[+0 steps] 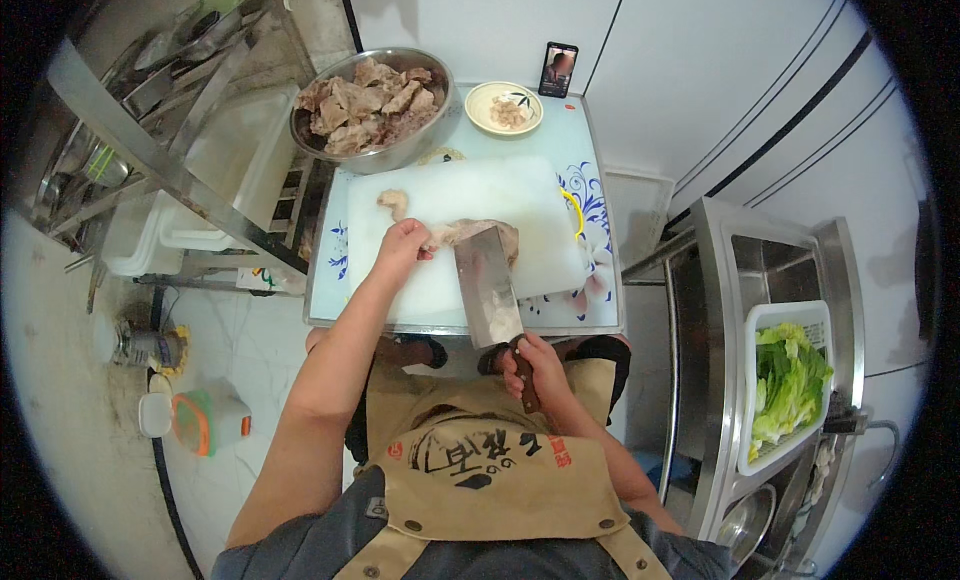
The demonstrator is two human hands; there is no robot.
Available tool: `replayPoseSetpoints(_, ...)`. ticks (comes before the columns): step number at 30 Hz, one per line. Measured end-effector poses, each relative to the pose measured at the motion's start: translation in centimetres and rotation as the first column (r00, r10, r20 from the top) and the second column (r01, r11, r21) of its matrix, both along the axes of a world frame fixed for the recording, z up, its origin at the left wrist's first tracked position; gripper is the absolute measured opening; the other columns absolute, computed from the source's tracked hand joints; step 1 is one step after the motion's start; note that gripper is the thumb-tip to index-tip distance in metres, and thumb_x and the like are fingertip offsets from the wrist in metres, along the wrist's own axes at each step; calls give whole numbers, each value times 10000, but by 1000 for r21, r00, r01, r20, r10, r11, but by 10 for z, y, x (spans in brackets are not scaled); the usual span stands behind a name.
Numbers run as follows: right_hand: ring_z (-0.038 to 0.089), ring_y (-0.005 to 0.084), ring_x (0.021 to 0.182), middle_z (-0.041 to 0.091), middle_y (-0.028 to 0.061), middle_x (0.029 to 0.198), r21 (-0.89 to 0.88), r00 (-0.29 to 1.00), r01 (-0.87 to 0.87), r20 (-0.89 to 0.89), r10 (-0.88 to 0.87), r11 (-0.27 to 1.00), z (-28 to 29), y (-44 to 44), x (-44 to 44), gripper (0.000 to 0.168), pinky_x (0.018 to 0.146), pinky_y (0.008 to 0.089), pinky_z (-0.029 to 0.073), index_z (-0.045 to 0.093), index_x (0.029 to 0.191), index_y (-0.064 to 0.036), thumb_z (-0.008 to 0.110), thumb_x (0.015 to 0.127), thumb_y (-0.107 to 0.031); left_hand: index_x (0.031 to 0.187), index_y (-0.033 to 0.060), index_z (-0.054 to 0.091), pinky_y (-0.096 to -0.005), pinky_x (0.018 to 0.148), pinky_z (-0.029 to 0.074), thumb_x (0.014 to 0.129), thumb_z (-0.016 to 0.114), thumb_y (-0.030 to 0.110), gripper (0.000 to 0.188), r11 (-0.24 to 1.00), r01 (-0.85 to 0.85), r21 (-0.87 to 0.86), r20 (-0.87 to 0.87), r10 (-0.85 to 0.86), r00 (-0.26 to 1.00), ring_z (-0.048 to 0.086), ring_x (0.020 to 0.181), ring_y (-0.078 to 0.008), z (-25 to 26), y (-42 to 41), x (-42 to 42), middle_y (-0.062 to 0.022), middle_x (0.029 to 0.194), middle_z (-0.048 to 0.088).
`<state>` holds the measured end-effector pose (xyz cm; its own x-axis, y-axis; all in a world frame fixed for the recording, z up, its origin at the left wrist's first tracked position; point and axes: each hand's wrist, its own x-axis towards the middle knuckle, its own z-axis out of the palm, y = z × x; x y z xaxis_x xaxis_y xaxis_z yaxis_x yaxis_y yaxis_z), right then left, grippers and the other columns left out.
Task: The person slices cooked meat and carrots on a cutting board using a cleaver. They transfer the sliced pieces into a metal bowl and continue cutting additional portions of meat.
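A white cutting board (420,291) lies on the table in front of me. Across its middle rests a pale piece of cooked meat (510,238). My left hand (406,244) pinches the left end of that meat, fingers curled. In my right hand (538,370) is a cleaver (487,283), gripped by its brown wooden handle. The broad blade points away from me and lies over the meat, covering part of it; whether its edge touches the meat I cannot tell. A small curled scrap of meat (393,202) sits apart, just beyond my left hand.
Behind the board stand a steel bowl (409,156) heaped with meat chunks, a small dish (477,122) of meat bits and a propped phone (559,69). A metal rack (217,212) borders the left. On the right, a white basket (750,400) of lettuce sits on a steel sink (712,280).
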<state>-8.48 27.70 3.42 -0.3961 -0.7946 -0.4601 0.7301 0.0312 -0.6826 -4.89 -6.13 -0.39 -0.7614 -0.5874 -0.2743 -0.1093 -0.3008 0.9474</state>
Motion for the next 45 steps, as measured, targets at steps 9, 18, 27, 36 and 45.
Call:
replayPoseSetpoints(9,502,166,492,553,53,750,-66,992,123,4,-123,990,3,-28,-9,201,428,327,418,501,993,-74,501,1051,-267,810,88,562,-273,626,512,926,588,133,127,1000,-4,17,4,4,1000,639,708,-141,6,1,0,-29,783,617)
replayPoseSetpoints(18,501,171,491,548,57,727,-58,996,87,0,-88,994,-2,-16,3,219,426,329,411,515,969,-77,490,1055,-277,901,73,590,-295,636,541,949,587,133,77,999,-22,48,-19,23,1000,647,726,-165,-6,-10,10,-44,828,635)
replayPoseSetpoints(27,490,170,497,545,52,750,-75,996,80,53,-76,994,4,-29,-6,226,423,333,404,466,970,-92,512,1056,-296,912,78,581,-299,658,544,950,583,145,77,999,-30,36,-6,30,1000,646,770,-160,8,-5,9,-31,833,622)
replayPoseSetpoints(36,496,174,495,551,50,767,-68,988,130,92,-123,989,14,-35,-11,193,432,334,419,463,994,-111,517,1057,-286,872,99,560,-288,656,555,968,565,129,101,999,-35,26,4,35,999,644,744,-146,11,-11,17,-19,831,619)
replayPoseSetpoints(45,487,164,521,547,61,787,-65,991,76,117,-68,995,29,-32,1,212,430,322,408,436,1004,-125,526,1055,-310,872,100,572,-294,645,551,951,577,118,81,998,-51,36,-31,52,998,638,730,-152,1,-18,22,-19,820,612)
